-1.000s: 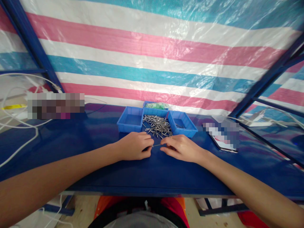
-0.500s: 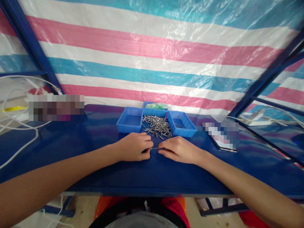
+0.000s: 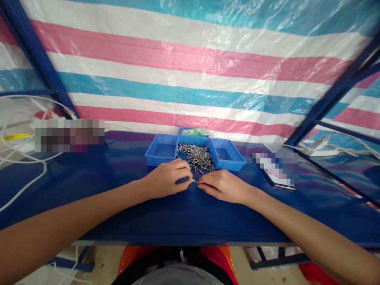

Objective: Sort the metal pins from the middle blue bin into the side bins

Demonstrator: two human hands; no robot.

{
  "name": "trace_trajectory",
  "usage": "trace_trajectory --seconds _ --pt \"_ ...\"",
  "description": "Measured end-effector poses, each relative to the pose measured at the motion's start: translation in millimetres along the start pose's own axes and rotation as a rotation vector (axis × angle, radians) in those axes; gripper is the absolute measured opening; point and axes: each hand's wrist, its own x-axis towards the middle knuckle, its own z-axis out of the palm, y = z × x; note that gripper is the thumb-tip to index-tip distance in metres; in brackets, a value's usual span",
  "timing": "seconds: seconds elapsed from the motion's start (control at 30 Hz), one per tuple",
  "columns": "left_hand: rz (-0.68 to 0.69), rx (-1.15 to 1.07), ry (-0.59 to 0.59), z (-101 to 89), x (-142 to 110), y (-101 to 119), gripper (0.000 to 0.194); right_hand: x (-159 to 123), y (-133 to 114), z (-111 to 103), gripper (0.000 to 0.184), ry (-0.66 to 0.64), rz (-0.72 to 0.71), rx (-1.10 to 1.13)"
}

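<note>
My left hand (image 3: 171,178) is closed, thumb and fingers pinching one end of a thin, silvery metal pin (image 3: 193,180). From the other side, my right hand (image 3: 223,185) pinches toward the pin's right end. Only the short length between the fingertips shows, so I cannot tell if it is one piece or two joined. Just beyond both hands, a heap of small metal pins (image 3: 196,156) lies loose on the blue table (image 3: 190,221), between two blue bins. The left bin (image 3: 162,160) shows a bare floor; the right bin (image 3: 228,164) has a few thin pieces in it.
Behind the heap stands another blue bin with a green plastic bag (image 3: 194,132). A phone-like flat object (image 3: 280,184), partly blurred out, lies at the right. White cables (image 3: 44,170) run over the table's left side. A striped plastic sheet (image 3: 190,71) hangs behind.
My left hand has risen slightly, and its end of the pin with it, so a thicker pale section now shows between the fingertips. My right hand has barely moved.
</note>
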Motion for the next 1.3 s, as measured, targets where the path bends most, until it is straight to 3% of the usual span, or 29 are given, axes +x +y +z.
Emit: trace_trajectory --seconds 0.33,0.47,0.57,0.73,0.87,0.97,1.17,1.3 --pt "0.133 -0.102 0.029 -0.2 1.0 5.6 0.019 0.2 0.2 1.5 0.021 -0.003 -0.014 0.023" --pt "0.086 -0.04 0.05 -1.0 1.8 5.5 0.019 -0.6 2.9 1.7 0.021 0.03 -0.01 0.007" --pt "0.021 -0.011 0.058 0.2 2.0 3.4 0.019 -1.4 3.9 -1.6 0.026 0.127 -0.014 -0.021" --pt "0.018 0.006 -0.036 4.2 1.3 0.8 0.019 -2.1 0.4 -8.0 0.028 0.239 -0.064 -0.055" --pt "0.063 0.029 -0.145 6.9 -0.6 2.0 0.019 -2.0 -1.3 -7.6 0.029 0.22 -0.115 -0.094" --pt "0.057 0.115 -0.146 8.0 -3.1 0.6 0.023 -3.5 3.4 -9.3 0.026 0.223 -0.115 -0.1" --pt "-0.065 0.251 -0.194 5.8 -5.3 -8.8 0.019 -14.6 32.1 -26.0 0.021 0.425 0.094 -0.15" --pt "-0.107 0.276 -0.232 4.3 -4.7 -10.4 0.019 -20.3 55.8 -30.6 0.022 0.423 0.361 -0.309"
